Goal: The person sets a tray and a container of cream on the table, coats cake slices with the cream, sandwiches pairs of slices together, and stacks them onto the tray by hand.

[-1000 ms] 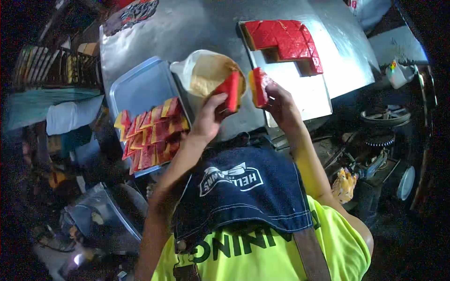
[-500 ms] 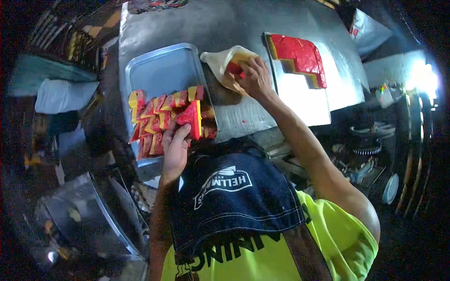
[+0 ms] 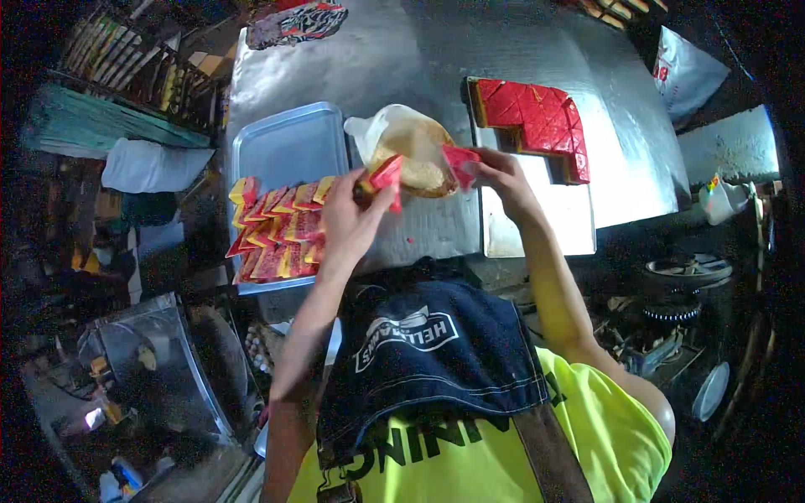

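Note:
My left hand (image 3: 348, 216) is closed on a cake slice (image 3: 386, 174) with a red top and yellow side, at the left edge of the cut-open plastic jug (image 3: 381, 126). Pinched in my right hand (image 3: 510, 183) is another red-topped cake slice (image 3: 458, 163), at the jug's right edge. Pale crumbs (image 3: 422, 168) lie inside the jug. On the blue-grey tray (image 3: 289, 147) to the left stand rows of red and yellow cake slices (image 3: 281, 225). A red-topped cake (image 3: 545, 117), scored into triangles, sits on the flat tray (image 3: 537, 225) at the right.
All of this rests on a metal-topped table (image 3: 436, 59). A patterned cloth or bag (image 3: 298, 25) lies at its far left corner. A white sack (image 3: 683, 75) is beyond the right edge, and a white bag (image 3: 155, 166) hangs at the left.
My left hand has moved right, from over the slices on the left tray to the jug, with a slice in it. My right hand has come out of the jug holding a slice.

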`<action>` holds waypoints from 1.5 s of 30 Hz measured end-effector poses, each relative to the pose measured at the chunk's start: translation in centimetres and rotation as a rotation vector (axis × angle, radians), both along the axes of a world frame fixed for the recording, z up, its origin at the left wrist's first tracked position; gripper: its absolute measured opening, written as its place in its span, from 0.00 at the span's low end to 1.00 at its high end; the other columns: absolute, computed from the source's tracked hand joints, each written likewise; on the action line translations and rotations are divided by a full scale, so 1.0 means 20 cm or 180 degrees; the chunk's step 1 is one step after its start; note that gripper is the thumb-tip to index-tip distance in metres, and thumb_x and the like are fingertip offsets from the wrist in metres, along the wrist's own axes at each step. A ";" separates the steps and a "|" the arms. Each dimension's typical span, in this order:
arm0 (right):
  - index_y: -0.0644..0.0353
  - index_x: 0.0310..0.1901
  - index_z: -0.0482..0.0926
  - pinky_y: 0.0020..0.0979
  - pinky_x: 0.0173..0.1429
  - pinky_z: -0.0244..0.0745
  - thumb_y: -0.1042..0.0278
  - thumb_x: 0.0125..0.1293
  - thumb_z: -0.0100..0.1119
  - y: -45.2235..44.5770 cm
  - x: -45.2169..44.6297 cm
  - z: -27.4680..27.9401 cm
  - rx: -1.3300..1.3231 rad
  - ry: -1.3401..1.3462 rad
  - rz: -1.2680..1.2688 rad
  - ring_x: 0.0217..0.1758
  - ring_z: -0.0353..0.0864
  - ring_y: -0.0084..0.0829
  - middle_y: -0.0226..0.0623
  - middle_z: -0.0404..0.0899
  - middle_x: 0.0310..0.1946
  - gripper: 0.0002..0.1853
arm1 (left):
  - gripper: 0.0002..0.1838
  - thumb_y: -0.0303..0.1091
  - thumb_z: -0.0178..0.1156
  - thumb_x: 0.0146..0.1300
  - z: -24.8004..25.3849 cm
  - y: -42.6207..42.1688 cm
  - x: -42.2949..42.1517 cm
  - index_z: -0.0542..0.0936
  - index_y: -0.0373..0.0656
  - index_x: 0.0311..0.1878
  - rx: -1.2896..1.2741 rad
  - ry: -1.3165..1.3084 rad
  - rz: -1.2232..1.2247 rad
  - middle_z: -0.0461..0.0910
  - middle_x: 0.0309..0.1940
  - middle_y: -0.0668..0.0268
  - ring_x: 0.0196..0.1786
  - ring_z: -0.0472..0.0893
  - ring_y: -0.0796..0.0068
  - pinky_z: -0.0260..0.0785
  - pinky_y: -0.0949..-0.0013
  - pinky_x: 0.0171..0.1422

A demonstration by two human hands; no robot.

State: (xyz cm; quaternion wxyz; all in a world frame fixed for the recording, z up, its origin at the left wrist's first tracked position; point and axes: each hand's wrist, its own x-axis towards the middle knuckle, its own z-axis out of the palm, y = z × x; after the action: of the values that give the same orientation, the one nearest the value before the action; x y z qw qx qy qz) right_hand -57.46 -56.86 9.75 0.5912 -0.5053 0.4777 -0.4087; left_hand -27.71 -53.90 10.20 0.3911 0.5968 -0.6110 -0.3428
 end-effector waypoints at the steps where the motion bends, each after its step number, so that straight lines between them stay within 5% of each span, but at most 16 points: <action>1: 0.72 0.61 0.78 0.30 0.52 0.78 0.56 0.67 0.68 0.03 -0.07 -0.01 0.0192 -0.0187 -0.0146 0.46 0.84 0.27 0.38 0.86 0.45 0.29 | 0.34 0.47 0.73 0.61 0.00 -0.07 -0.08 0.77 0.31 0.61 -0.0263 -0.0644 -0.0076 0.85 0.44 0.49 0.47 0.86 0.57 0.79 0.57 0.51; 4: 0.70 0.58 0.81 0.29 0.47 0.77 0.58 0.68 0.68 0.16 -0.17 0.04 0.0438 -0.0496 -0.0478 0.41 0.84 0.26 0.36 0.87 0.42 0.25 | 0.30 0.49 0.71 0.60 0.07 -0.27 -0.33 0.81 0.32 0.55 -0.0071 -0.1711 -0.0108 0.84 0.45 0.45 0.46 0.86 0.46 0.79 0.49 0.52; 7: 0.69 0.57 0.81 0.29 0.46 0.78 0.58 0.70 0.67 0.24 -0.28 0.02 0.0521 -0.0437 -0.0546 0.39 0.85 0.25 0.36 0.87 0.39 0.23 | 0.24 0.46 0.69 0.61 -0.18 -0.45 -0.42 0.84 0.32 0.47 -0.0052 -0.2380 -0.0450 0.83 0.48 0.42 0.46 0.86 0.42 0.80 0.49 0.52; 16: 0.69 0.62 0.77 0.33 0.53 0.82 0.64 0.68 0.64 0.29 -0.33 -0.07 0.0971 -0.1072 -0.0556 0.44 0.85 0.30 0.39 0.85 0.46 0.24 | 0.20 0.45 0.70 0.61 -0.21 -0.45 -0.45 0.87 0.33 0.38 0.0215 -0.2571 -0.0617 0.83 0.46 0.41 0.44 0.86 0.43 0.80 0.51 0.50; 20: 0.70 0.67 0.71 0.41 0.66 0.78 0.63 0.64 0.67 0.21 -0.28 -0.06 0.0896 -0.1553 -0.0160 0.56 0.83 0.35 0.41 0.82 0.54 0.32 | 0.34 0.47 0.70 0.59 -0.11 -0.35 -0.36 0.78 0.28 0.60 -0.0236 -0.1414 -0.0092 0.81 0.53 0.39 0.55 0.82 0.41 0.76 0.48 0.60; 22: 0.68 0.69 0.70 0.43 0.70 0.75 0.61 0.60 0.71 0.18 -0.20 -0.01 0.0850 -0.1547 -0.0006 0.60 0.83 0.37 0.41 0.82 0.55 0.37 | 0.39 0.42 0.72 0.58 -0.14 -0.33 -0.20 0.72 0.31 0.69 -0.0434 -0.1042 -0.0178 0.81 0.57 0.45 0.56 0.84 0.51 0.77 0.57 0.60; 24: 0.67 0.68 0.70 0.42 0.69 0.77 0.64 0.58 0.72 0.14 -0.07 0.05 0.0839 -0.1403 0.0160 0.60 0.83 0.37 0.41 0.82 0.55 0.37 | 0.40 0.36 0.74 0.56 0.10 -0.20 -0.07 0.70 0.32 0.71 0.0479 0.1306 0.0008 0.82 0.56 0.56 0.56 0.83 0.65 0.75 0.65 0.63; 26: 0.66 0.67 0.71 0.41 0.68 0.77 0.66 0.57 0.73 0.09 0.14 0.12 0.0825 -0.1190 0.0208 0.60 0.83 0.37 0.40 0.82 0.55 0.37 | 0.37 0.32 0.75 0.55 0.07 -0.19 0.19 0.73 0.35 0.68 0.0505 0.2347 -0.0028 0.81 0.53 0.62 0.57 0.80 0.71 0.72 0.67 0.65; 30: 0.65 0.60 0.74 0.35 0.64 0.79 0.71 0.56 0.75 -0.06 0.67 0.03 0.0342 -0.0878 0.0085 0.56 0.84 0.34 0.41 0.82 0.54 0.30 | 0.36 0.32 0.79 0.49 0.02 -0.31 0.79 0.75 0.37 0.63 0.0253 0.0557 0.0471 0.82 0.51 0.61 0.54 0.81 0.69 0.73 0.66 0.62; 32: 0.66 0.58 0.74 0.34 0.60 0.80 0.68 0.57 0.77 -0.21 0.93 0.03 -0.0418 0.0649 0.0400 0.53 0.85 0.33 0.40 0.84 0.51 0.29 | 0.35 0.33 0.81 0.45 0.02 -0.37 0.93 0.76 0.37 0.58 0.0178 0.0702 0.0423 0.83 0.48 0.60 0.51 0.82 0.67 0.75 0.64 0.59; 35: 0.67 0.56 0.73 0.34 0.53 0.81 0.65 0.56 0.78 -0.37 1.34 -0.02 -0.0089 0.0663 0.0492 0.48 0.86 0.30 0.42 0.85 0.45 0.30 | 0.34 0.36 0.81 0.43 -0.10 -0.46 1.09 0.75 0.38 0.54 -0.0257 -0.0784 0.0576 0.84 0.45 0.54 0.49 0.85 0.58 0.77 0.57 0.57; 40: 0.68 0.52 0.72 0.41 0.48 0.82 0.55 0.51 0.81 -0.51 1.67 -0.35 -0.0728 0.2430 -0.0399 0.45 0.88 0.44 0.53 0.86 0.39 0.35 | 0.34 0.44 0.79 0.45 -0.24 -0.49 1.16 0.75 0.41 0.53 -0.0362 -0.1892 0.0455 0.81 0.50 0.57 0.55 0.81 0.52 0.66 0.48 0.68; 41: 0.68 0.52 0.72 0.46 0.50 0.81 0.49 0.48 0.83 -0.50 1.68 -0.34 -0.0657 0.2430 -0.0377 0.47 0.87 0.54 0.56 0.85 0.40 0.39 | 0.33 0.42 0.78 0.45 -0.25 -0.49 1.16 0.75 0.42 0.53 -0.0402 -0.2018 0.0448 0.81 0.50 0.58 0.56 0.80 0.53 0.64 0.46 0.69; 45: 0.68 0.51 0.72 0.48 0.52 0.81 0.44 0.46 0.83 -0.47 1.74 -0.29 -0.0521 0.2755 -0.0322 0.48 0.86 0.56 0.57 0.85 0.41 0.42 | 0.31 0.35 0.74 0.46 -0.26 -0.51 1.20 0.75 0.44 0.56 -0.0147 -0.2642 0.0184 0.80 0.52 0.58 0.58 0.79 0.52 0.61 0.42 0.70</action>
State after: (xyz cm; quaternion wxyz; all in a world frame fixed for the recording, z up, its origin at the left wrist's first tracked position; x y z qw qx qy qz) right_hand -22.58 -66.22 3.91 0.2739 -0.6510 0.6714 -0.2243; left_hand -3.66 -64.05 5.01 0.1343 0.6923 -0.7074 -0.0481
